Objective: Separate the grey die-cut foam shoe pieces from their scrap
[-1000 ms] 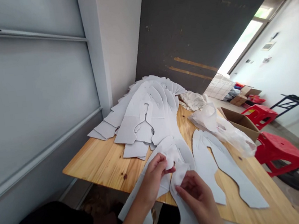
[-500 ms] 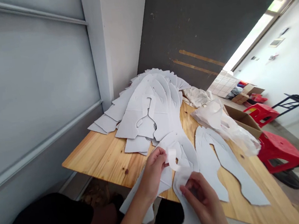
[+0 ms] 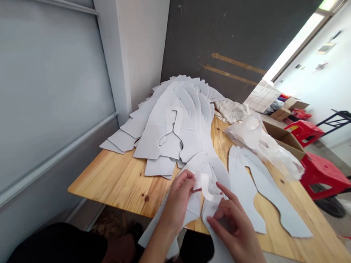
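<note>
My left hand [image 3: 181, 198] is closed, pinching one end of a thin white curved strip [image 3: 206, 187] between thumb and fingertips. The strip bends down and across to my right hand [image 3: 236, 226], whose fingers are curled at its other end with the index finger stretched forward. Whether the strip is paper or tape, I cannot tell. Beneath both hands lies a white curved board cutout [image 3: 220, 170], reaching over the table's near edge. Just right of it, a similar white cutout with two long legs [image 3: 246, 199] rests flat on the wooden table [image 3: 120, 181].
A fanned pile of white cutouts [image 3: 151, 121] covers the back of the table. To the right are a clear plastic bag [image 3: 260, 142], a cardboard box [image 3: 283, 137] and red stools [image 3: 323, 173]. A grey panelled wall [image 3: 38, 80] stands at the left.
My right index finger has lifted and stretched forward from its curled position. The strip between my hands has shifted slightly and curves differently. My left hand keeps its pinch.
</note>
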Tool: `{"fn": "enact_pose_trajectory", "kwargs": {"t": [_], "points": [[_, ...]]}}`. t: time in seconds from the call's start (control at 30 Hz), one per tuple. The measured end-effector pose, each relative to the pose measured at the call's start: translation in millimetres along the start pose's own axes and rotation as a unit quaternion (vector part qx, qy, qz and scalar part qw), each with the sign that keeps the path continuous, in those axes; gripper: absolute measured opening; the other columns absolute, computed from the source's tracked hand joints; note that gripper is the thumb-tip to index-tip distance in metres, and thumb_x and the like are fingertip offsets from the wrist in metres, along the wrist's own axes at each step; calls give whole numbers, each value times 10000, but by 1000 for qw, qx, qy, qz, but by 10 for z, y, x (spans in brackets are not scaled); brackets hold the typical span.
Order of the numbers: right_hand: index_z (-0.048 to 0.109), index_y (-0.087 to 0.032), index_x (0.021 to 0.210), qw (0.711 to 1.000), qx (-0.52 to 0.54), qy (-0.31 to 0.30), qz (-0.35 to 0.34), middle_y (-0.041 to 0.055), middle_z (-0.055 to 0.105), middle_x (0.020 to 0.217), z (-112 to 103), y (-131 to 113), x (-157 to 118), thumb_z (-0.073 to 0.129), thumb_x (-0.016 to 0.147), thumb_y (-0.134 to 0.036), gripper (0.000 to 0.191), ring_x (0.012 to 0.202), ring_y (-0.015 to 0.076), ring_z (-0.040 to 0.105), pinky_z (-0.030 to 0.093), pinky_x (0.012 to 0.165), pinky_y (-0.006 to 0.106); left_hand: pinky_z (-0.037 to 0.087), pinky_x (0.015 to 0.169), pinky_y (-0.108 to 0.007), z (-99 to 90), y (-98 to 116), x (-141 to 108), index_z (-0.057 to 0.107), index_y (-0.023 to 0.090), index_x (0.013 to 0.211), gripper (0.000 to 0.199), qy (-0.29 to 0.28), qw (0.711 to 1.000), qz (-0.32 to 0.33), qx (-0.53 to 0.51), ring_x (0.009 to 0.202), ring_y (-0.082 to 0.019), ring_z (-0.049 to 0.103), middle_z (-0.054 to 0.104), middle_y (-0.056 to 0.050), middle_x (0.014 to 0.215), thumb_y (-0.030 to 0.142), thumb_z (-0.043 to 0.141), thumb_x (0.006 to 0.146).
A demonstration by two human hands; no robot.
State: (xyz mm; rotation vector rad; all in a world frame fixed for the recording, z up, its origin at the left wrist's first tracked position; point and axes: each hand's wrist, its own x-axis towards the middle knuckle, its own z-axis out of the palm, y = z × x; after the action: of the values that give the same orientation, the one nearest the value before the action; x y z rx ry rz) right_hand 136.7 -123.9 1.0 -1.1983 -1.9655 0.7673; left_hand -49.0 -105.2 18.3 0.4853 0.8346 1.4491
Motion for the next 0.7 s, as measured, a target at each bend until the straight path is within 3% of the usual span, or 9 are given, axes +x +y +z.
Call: {"fn": "enact_pose_trajectory", "kwargs": {"t": [0.17,0.27,0.7], "points": [[629,-246,805,1000,-1,15,21,167,626,1449,42,-26,-44,708,962,-346,202,1503,380,445,569,948,432,434,770,-262,-10,-14,19,483,236,705,218,-5,1000,10,10,714,-142,410,413,57,730,316,659,805],[623,-240,786,999,-2,35,27,155,590,1499,66,-48,-65,720,948,-351,219,1440,384,518,572,930,425,450,800,-276,3,0,11,480,236,695,221,-7,1000,10,0,711,-143,408,408,59,722,313,666,788],[602,-257,871,998,-20,55,2,144,598,1407,128,24,-160,715,954,-306,149,1386,330,541,548,971,429,489,891,-310,26,13,-10,545,227,695,215,-9,1000,16,-20,785,-166,498,497,35,746,332,698,803]]}}
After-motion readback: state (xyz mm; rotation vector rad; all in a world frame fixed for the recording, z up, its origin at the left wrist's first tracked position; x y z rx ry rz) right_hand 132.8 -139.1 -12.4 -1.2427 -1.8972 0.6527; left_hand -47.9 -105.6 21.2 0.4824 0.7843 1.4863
